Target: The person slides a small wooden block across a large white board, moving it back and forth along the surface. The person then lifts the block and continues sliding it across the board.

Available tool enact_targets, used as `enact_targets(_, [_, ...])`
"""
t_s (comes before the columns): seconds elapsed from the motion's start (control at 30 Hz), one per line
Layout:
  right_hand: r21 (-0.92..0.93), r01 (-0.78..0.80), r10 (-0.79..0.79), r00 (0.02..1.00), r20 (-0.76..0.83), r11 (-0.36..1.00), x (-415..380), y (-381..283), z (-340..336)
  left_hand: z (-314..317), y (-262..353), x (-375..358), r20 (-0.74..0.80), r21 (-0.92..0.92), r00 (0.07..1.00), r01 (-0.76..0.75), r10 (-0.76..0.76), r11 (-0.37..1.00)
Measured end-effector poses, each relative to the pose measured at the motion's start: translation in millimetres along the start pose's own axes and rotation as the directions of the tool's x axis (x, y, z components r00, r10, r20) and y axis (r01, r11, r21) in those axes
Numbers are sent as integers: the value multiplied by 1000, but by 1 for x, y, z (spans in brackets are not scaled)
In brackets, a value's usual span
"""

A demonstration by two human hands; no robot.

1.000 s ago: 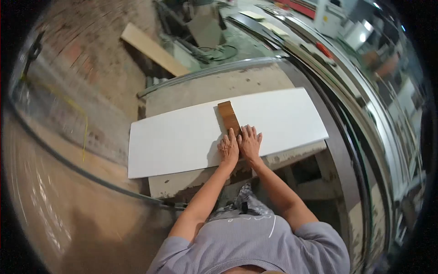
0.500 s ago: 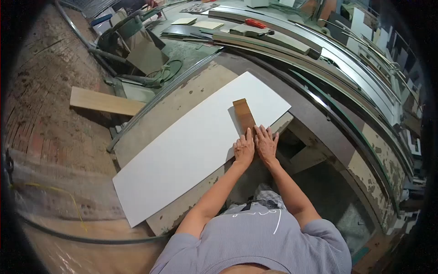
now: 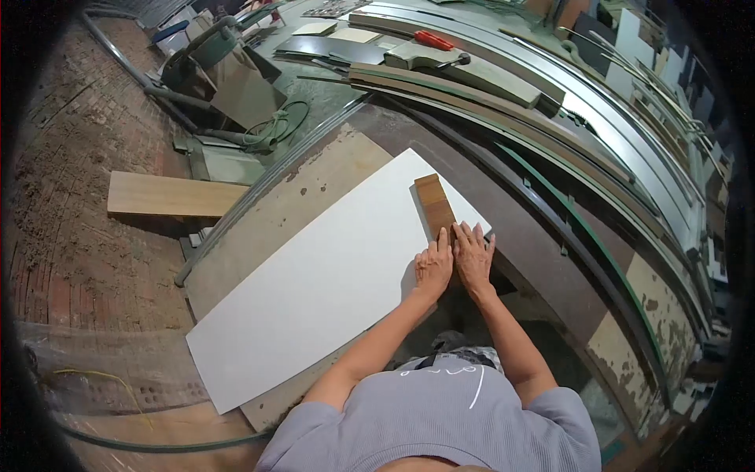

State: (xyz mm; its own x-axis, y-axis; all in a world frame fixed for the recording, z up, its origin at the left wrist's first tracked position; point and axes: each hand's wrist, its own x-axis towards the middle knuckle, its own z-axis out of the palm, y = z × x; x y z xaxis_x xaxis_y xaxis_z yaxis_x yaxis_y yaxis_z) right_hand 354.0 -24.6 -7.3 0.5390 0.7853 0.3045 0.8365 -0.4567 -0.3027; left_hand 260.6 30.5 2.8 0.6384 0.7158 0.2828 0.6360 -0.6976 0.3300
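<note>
A white rectangular board [image 3: 314,267] lies slantwise on the worn bench in front of me. On its far right part rests a brown wooden block [image 3: 435,206], long and narrow, with a raised lip at the far end. My left hand [image 3: 433,269] grips the block's near end from the left, index finger stretched along it and the other fingers bent. From the right, my right hand [image 3: 473,259] presses against the same end with its fingers extended close together. Both palms face down, and the block's nearest part is hidden beneath them.
Metal and wood strips [image 3: 503,130] run along the bench's far right side. Beyond them lie a red-handled tool [image 3: 433,39] and stacked panels. A wooden plank [image 3: 177,194] juts out at left, near a coiled cable [image 3: 277,126]. A metal rail [image 3: 267,185] borders the bench.
Both hands and the block have slid along the board toward its right end. The block now sits nearer the right edge. My viewpoint has shifted slightly.
</note>
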Motion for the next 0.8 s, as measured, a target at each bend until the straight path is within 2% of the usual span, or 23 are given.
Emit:
enact_targets(0.13, [63,43,-44,999,25,997,43,3,13,8,-6,34,-37,-46,995,86,-87,995])
enact_targets(0.2, [88,65,-68,997,30,994,63,3,25,9,-11,51,29,-77,985,169,-167,983])
enact_targets(0.33, [154,132,-144,987,72,979,105,-4,41,12,-24,86,47,-88,961,275,-272,957])
enact_targets(0.4, [160,172,-185,980,69,972,127,-10,52,10,-33,104,110,-27,927,362,-357,932])
enact_targets(0.47, [218,183,-205,975,82,959,144,-18,50,14,-40,115,80,7,923,377,-376,926])
enact_targets(0.53, [193,223,-239,969,64,956,156,-23,61,15,-48,124,-7,-50,914,406,-407,913])
enact_targets(0.57, [198,217,-236,969,78,956,160,-24,64,14,-51,127,4,15,918,397,-397,918])
enact_targets(0.6, [202,212,-233,968,91,956,164,-28,63,13,-53,130,-10,11,921,391,-390,921])
enact_targets(0.67, [209,208,-234,966,110,956,167,-30,60,11,-54,133,62,24,897,437,-438,899])
enact_targets(0.8, [217,226,-257,958,126,949,164,-27,61,10,-52,128,26,-56,900,435,-434,899])
